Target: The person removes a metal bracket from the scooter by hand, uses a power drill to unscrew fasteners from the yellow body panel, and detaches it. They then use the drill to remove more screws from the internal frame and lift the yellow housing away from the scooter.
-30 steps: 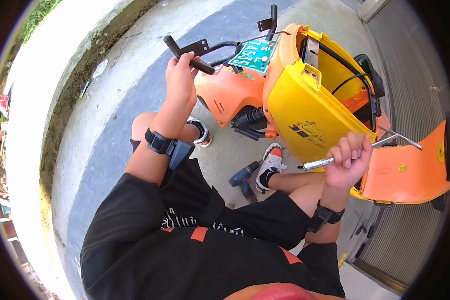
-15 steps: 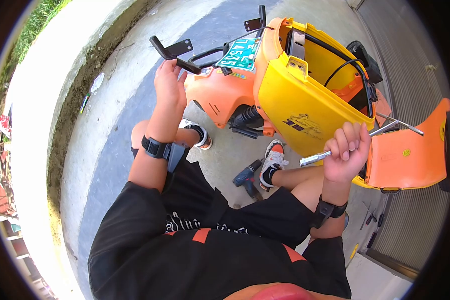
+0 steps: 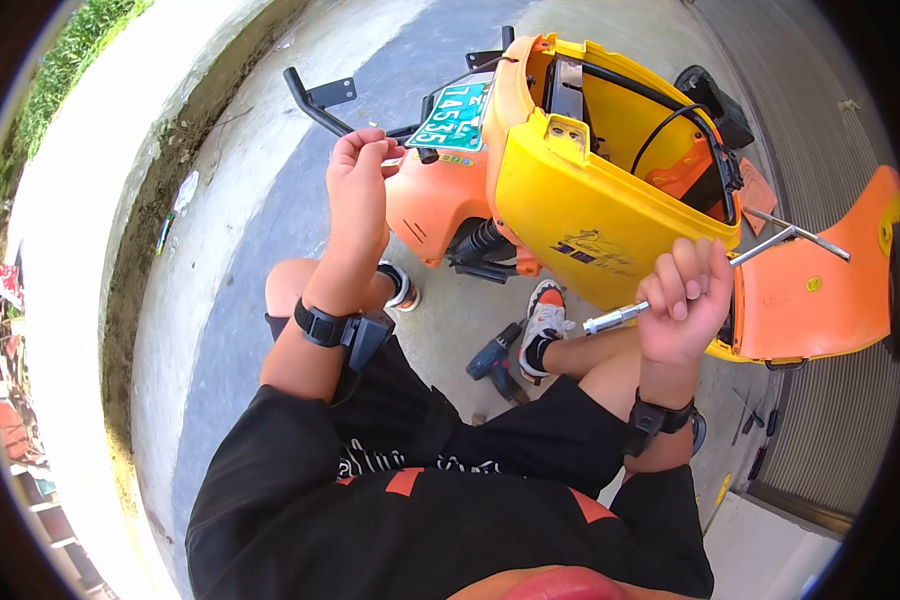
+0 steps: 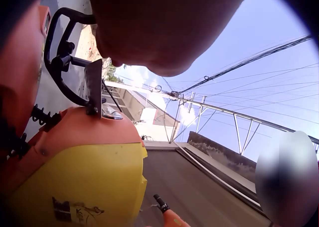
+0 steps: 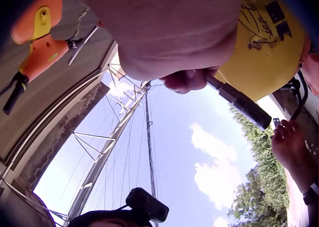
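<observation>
t-handle socket wrench [image 3: 615, 318] gripped in the right hand [image 3: 685, 308], before the lower edge of the yellow side panel [image 3: 570, 190] of the scooter [image 3: 435, 205]; left hand [image 3: 356, 190], well apart, raised at a black tubular bracket [image 3: 315, 108] near the green license plate [image 3: 450, 115], contact or grip cannot be told. cordless drill [image 3: 491, 358] on the floor [image 3: 425, 335], beside one shoe [image 3: 545, 328].

A: What's the person got on?
B: Blk tee [image 3: 450, 535], short slvs, w/ orange-red patches [image 3: 403, 482] on the front. White script [image 3: 370, 460] nr waist. Blk shorts [image 3: 550, 428].
A: Wrists?
B: L: blk strap [image 3: 318, 326] w/ dk boxy unit [image 3: 367, 343]. R: blk band [image 3: 674, 420], sm. blk unit [image 3: 644, 436].
A: Feet?
B: White sneakers [image 3: 545, 320] w/ orange bits, blk socks [image 3: 537, 352].
A: Head?
B: Dk headwear [image 5: 107, 218], blk rounded box [image 5: 148, 205], per R wrist cam.
</observation>
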Tool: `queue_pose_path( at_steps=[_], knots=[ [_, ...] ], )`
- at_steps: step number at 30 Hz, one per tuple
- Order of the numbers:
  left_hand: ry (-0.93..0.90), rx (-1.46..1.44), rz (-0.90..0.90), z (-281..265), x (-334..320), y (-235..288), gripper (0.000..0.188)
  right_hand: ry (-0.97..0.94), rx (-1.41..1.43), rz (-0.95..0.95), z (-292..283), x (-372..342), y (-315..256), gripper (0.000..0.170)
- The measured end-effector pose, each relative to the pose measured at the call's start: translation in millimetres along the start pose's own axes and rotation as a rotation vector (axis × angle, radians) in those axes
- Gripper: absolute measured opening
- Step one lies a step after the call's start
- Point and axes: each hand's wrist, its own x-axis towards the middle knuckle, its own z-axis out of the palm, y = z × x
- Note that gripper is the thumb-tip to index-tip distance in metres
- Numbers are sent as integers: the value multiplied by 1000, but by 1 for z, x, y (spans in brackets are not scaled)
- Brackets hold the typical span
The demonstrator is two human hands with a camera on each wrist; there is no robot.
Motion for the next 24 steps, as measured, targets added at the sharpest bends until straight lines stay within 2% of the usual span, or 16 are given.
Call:
queue_pose_path(
  at_steps=[3,4,6,7,8,9,10,11,12,13,14,16,18,20,22,24],
  knots=[
    [-151,281,409,25,-11,-6,13,-5,-22,3,3,3,3,37],
    [-174,370,526,32,-16,-5,14,30,-43,-1,5,3,5,37],
    [-256,638,881,44,-19,-1,18,60,-74,-12,10,5,10,38],
    [-307,623,961,53,-21,1,23,89,-119,-37,13,6,13,39],
    [-304,609,968,61,-21,3,23,117,-165,-63,12,8,14,41],
    [-355,643,1020,68,-20,6,26,20,-224,-89,7,11,17,43],
    [-405,676,1071,74,-19,7,28,14,-237,-97,7,11,17,43],
    [-436,712,1050,79,-17,6,35,107,-371,-94,11,12,21,46],
    [-433,695,1057,84,-16,4,35,205,-503,-94,17,13,23,58],
    [-434,721,1041,88,-15,2,34,178,-580,-70,16,15,24,69],
    [-443,748,1025,93,-15,0,34,185,-587,-84,16,17,26,69],
    [-462,800,1034,97,-14,-2,30,213,-802,-41,17,21,32,66],
    [-432,853,1119,104,-12,-3,25,238,-855,-46,19,24,33,64],
    [-436,828,1095,110,-12,-5,22,279,-908,-56,19,26,31,63],
    [-414,794,1113,112,-12,-10,20,221,-982,-6,21,27,27,60],
    [-421,767,1058,111,-15,-10,19,288,-1006,-1,26,27,24,58]
  ],
)
